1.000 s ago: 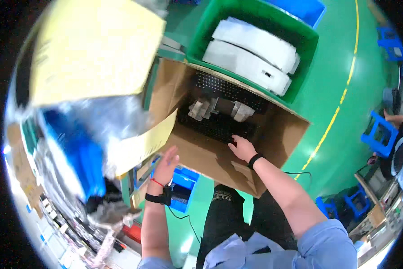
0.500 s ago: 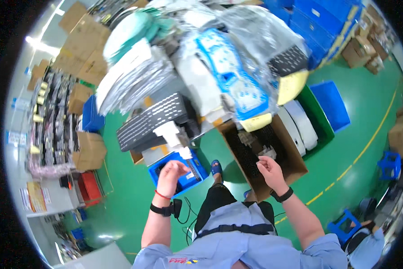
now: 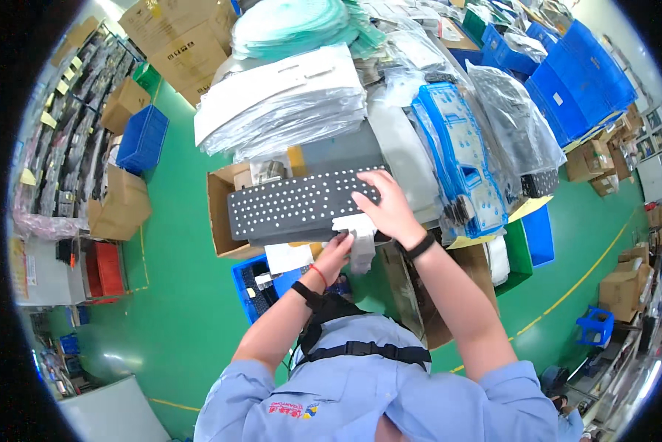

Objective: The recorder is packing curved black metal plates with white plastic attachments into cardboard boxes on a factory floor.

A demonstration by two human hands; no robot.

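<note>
A long black panel (image 3: 294, 202) with rows of white dots lies across the near edge of the heaped goods. My right hand (image 3: 388, 212) is over its right end, thumb and fingers spread, the fingertips against the dotted face. A pale white-grey part (image 3: 361, 239) hangs at the panel's front right corner. Just left of it, my left hand (image 3: 333, 258) has its fingers closed at the part's edge; my own fingers hide much of the contact. Below the panel, a blue bin (image 3: 239, 274) holds dark strips and small pale pieces.
Behind the panel are stacked white bagged sheets (image 3: 286, 92), round greenish sheets (image 3: 294, 29) and a blue wrapped tray (image 3: 460, 151). An open cardboard box (image 3: 440, 335) stands by my right forearm, beside a green bin (image 3: 520, 258). Shelving (image 3: 58, 147) lines the left.
Both hands have gone forward to the black panel, the right one also leftward from over the cardboard box. The left is now at the pale part. The whole view has shifted.
</note>
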